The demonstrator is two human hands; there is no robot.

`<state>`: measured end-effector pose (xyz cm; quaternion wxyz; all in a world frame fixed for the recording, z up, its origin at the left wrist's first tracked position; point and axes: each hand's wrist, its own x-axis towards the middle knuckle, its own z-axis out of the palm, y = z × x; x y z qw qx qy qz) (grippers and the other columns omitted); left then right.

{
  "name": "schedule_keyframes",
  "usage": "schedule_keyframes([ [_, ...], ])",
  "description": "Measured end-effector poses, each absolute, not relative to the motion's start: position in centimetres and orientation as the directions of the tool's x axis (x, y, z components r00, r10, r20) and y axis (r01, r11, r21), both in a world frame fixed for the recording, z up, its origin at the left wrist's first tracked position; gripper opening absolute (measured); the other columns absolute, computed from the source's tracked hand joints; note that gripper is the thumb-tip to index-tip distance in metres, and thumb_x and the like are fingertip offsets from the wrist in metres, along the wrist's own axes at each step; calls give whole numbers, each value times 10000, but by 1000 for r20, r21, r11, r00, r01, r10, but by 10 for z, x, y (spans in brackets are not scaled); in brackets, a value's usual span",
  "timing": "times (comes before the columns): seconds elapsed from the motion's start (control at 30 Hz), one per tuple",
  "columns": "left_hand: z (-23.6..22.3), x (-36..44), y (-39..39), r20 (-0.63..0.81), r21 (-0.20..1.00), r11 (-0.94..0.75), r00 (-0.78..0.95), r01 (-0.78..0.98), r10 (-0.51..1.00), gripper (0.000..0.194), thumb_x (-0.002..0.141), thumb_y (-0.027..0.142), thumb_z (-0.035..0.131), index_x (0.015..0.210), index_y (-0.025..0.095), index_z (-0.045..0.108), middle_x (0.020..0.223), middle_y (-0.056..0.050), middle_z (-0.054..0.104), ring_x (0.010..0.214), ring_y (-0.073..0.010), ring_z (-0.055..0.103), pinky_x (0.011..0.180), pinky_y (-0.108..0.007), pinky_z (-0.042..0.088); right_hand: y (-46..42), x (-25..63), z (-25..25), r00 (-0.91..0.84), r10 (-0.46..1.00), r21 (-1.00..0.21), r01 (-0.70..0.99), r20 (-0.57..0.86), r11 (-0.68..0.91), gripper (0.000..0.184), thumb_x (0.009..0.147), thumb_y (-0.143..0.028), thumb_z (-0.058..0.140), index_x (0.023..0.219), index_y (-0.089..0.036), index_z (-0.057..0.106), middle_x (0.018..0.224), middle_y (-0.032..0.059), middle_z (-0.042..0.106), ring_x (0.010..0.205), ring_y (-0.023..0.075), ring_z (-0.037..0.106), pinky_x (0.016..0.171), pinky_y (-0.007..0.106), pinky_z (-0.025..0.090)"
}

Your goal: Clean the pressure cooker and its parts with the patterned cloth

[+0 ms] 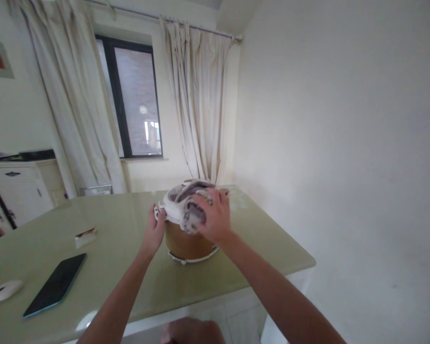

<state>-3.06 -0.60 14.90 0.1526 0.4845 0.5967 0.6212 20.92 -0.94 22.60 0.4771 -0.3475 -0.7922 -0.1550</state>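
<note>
A round appliance that looks like a rice cooker (189,242) stands upright on the table, with a tan body, a white lid and a white base ring. My left hand (155,231) grips the left edge of its white lid, fingers closed around the rim. Bunched grey-and-white cloth (194,217) lies against the lid's front and top, pressed there by my right hand (217,217). The fingers of that hand are bent over the cloth, which is slightly blurred. Part of the lid's right side is hidden behind the cloth and my right hand.
The greenish glossy table (129,274) has its right corner close to a bare wall (344,143). On its left lie a black tablet (57,284), a white rounded device (5,290) and a small packet (86,237). A white cabinet (19,188) stands behind, left.
</note>
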Motion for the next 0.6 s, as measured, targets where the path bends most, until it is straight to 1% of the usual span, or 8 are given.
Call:
schedule_keyframes([
  [0.03,144,-29,-2,395,910,-262,-479,321,784,645,949,497,528,1540,259,428,1481,-109,631,1510,-306,469,1281,-485,348,-21,204,223,-448,340,46,657,827,753,581,821,-524,779,1355,-313,693,1461,104,533,1291,378,444,1070,535,372],
  [0.1,138,-29,0,385,922,-307,-462,238,799,646,912,442,535,1536,338,403,1450,-49,638,1465,-287,512,1272,-464,382,-40,189,223,-695,203,285,518,689,806,472,884,-502,741,1312,-313,684,1462,76,552,1281,345,447,1028,498,388],
  [0.17,137,-32,-3,392,919,-320,-441,230,807,618,856,403,562,1466,374,466,1422,-10,646,1430,-279,540,1275,-463,389,-50,170,232,-805,141,406,432,576,805,338,946,-388,694,1266,-280,670,1418,71,589,1235,303,475,985,458,409],
  [0.2,138,-34,-6,399,915,-324,-433,239,808,597,833,394,573,1425,365,506,1418,-6,649,1424,-279,543,1277,-468,389,-52,159,239,-810,158,414,444,565,795,311,954,-348,688,1253,-263,663,1389,76,603,1213,294,486,967,447,418],
  [0.27,141,-39,-15,379,924,-310,-421,223,824,548,805,404,593,1347,322,578,1391,-24,675,1410,-300,556,1240,-501,435,-51,141,251,-742,260,344,552,618,760,331,944,-357,713,1246,-236,651,1348,96,615,1197,303,495,953,450,429],
  [0.37,140,-37,-40,253,965,-254,-467,63,847,511,843,477,591,1318,293,612,1342,-53,715,1351,-336,609,1063,-522,576,-51,126,251,-640,346,257,658,686,708,350,955,-379,708,1254,-213,634,1381,114,594,1244,331,476,966,472,429],
  [0.5,131,-12,-79,145,933,-303,-569,-194,810,612,977,674,396,1491,364,513,1446,-46,674,1367,-300,627,928,-436,641,-54,123,213,-792,159,412,464,589,784,212,1009,-256,617,1210,-196,646,1348,93,629,1237,283,513,965,426,448],
  [0.6,119,12,-91,85,929,-267,-554,-257,829,740,957,725,494,1619,453,303,1594,-40,563,1374,-271,636,937,-399,646,-51,129,176,-818,85,421,379,569,824,245,938,-230,706,1179,-192,693,1309,101,686,1258,279,536,1021,423,455],
])
